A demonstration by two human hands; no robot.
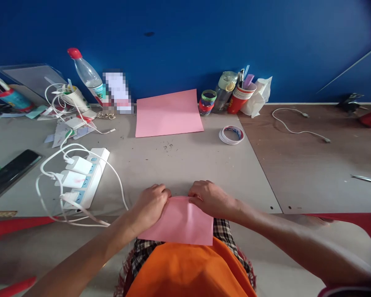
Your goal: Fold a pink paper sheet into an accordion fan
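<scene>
A small pink paper (182, 222) lies at the near edge of the grey table (179, 165), hanging over my lap. My left hand (150, 205) has its fingers curled onto the paper's top left corner. My right hand (210, 198) pinches the paper's top right edge with closed fingers. Both hands press the paper's far edge against the tabletop. A larger pink sheet (168, 113) lies flat further back, near the blue wall.
A white power strip (86, 177) with chargers and looping cables sits left, a black phone (10, 172) beyond it. A tape roll (231, 135), cups, jars and a bottle (88, 76) stand at the back. A white cable (299, 126) crosses the brown surface on the right.
</scene>
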